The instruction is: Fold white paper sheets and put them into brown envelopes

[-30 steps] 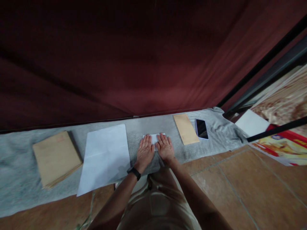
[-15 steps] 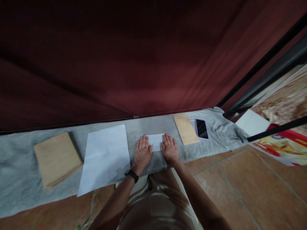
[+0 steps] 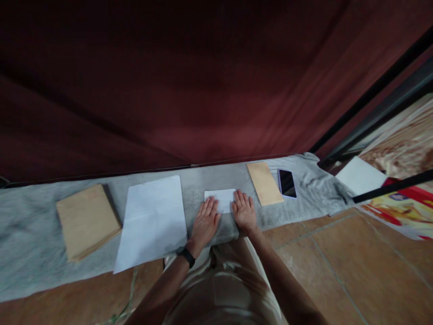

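Observation:
A small folded white paper (image 3: 223, 197) lies flat in front of me on a grey cloth (image 3: 196, 178). My left hand (image 3: 205, 221) is open and flat, its fingers resting over the paper's left part and near edge. At the paper's right edge my right hand (image 3: 244, 211) also lies flat and open, palm down, fingers close together. To the left lies a large white sheet (image 3: 154, 219) with faint creases. Right of my right hand is a single tan envelope (image 3: 264, 183).
A stack of brown envelopes (image 3: 88, 220) sits on the cloth at the far left. A phone (image 3: 287, 183) lies beyond the tan envelope. Behind the cloth hangs a dark red curtain (image 3: 203, 99). Black metal bars (image 3: 392, 186) and a printed red-and-yellow package (image 3: 402, 205) are at the right.
My left hand has slid slightly right and nearer, uncovering the paper's far left corner. My right hand stays at the right edge. The whole view has shifted a little.

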### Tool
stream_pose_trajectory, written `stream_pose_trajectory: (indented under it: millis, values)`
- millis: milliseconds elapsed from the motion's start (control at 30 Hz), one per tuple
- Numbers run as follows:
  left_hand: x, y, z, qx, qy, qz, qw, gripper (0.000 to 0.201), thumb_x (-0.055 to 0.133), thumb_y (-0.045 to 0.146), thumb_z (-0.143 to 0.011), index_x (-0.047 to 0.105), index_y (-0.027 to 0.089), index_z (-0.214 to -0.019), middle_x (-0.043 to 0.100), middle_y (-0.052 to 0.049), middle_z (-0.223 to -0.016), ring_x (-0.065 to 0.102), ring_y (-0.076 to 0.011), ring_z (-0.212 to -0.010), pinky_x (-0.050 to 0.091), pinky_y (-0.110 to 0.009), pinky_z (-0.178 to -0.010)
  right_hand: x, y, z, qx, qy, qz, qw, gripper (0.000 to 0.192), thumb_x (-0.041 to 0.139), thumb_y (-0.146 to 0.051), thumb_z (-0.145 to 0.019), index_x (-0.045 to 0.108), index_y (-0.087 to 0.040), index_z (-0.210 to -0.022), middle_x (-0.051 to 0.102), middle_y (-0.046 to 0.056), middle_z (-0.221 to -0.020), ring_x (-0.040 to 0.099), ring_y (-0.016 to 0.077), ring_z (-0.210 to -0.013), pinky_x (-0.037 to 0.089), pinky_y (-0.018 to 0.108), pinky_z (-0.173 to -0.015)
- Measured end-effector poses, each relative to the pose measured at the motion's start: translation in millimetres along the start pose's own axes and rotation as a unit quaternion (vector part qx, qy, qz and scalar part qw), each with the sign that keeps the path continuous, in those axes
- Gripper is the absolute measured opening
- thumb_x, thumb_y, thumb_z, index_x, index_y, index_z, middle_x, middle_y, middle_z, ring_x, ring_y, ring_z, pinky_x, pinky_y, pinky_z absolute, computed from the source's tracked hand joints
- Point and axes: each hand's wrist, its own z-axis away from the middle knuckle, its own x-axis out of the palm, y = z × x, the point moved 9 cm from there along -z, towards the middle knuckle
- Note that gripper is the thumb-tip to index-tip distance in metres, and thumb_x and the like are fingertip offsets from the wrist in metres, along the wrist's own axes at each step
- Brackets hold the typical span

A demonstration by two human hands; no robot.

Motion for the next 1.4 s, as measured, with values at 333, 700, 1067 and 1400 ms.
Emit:
stream_pose_trajectory:
  millis: [333, 700, 1067, 1400]
  values:
    - [-4.6, 22, 21, 0.065, -0.038, 0.000, 0.997, 0.053, 0.046, 0.041, -0.103, 0.048, 0.018, -0.151, 0.041, -0.014, -0.162, 0.033, -0.0279, -0.153, 0.032, -0.049, -0.125, -7, -4, 1, -0.002, 0.009, -0.020, 1.000, 0.053, 0.034, -0.030, -0.107, 0.040, -0.014, -0.157, 0.043, 0.014, -0.161, 0.037, 0.0286, -0.150, 0.025, 0.053, -0.122]
    - [3.7, 17, 28, 0.053, -0.051, -0.003, 0.997, 0.059, 0.042, 0.036, -0.103, 0.040, 0.011, -0.156, 0.037, -0.017, -0.164, 0.028, -0.0278, -0.155, 0.029, -0.049, -0.127, -3, -43, 38, -0.088, -0.037, -0.027, 0.995, 0.051, 0.040, -0.033, -0.107, 0.043, -0.015, -0.155, 0.047, 0.013, -0.159, 0.042, 0.0251, -0.148, 0.028, 0.048, -0.123]
    - [-0.9, 2, 42, -0.023, -0.032, -0.007, 0.999, 0.069, 0.044, 0.047, -0.102, 0.036, 0.006, -0.157, 0.038, -0.020, -0.162, 0.028, -0.0293, -0.155, 0.027, -0.048, -0.127, -16, -29, 52, -0.073, -0.015, -0.003, 0.997, 0.058, 0.035, -0.036, -0.109, 0.032, -0.011, -0.161, 0.042, 0.016, -0.161, 0.038, 0.0286, -0.150, 0.026, 0.051, -0.123]
    - [8.0, -36, 25, -0.187, 0.048, 0.239, 0.952, 0.051, 0.051, 0.030, -0.096, 0.051, 0.017, -0.146, 0.053, -0.014, -0.154, 0.049, -0.0262, -0.144, 0.043, -0.045, -0.118, -18, -27, 53, -0.072, -0.018, -0.004, 0.997, 0.059, 0.036, -0.037, -0.108, 0.031, -0.011, -0.161, 0.041, 0.016, -0.161, 0.038, 0.0294, -0.150, 0.028, 0.052, -0.123]
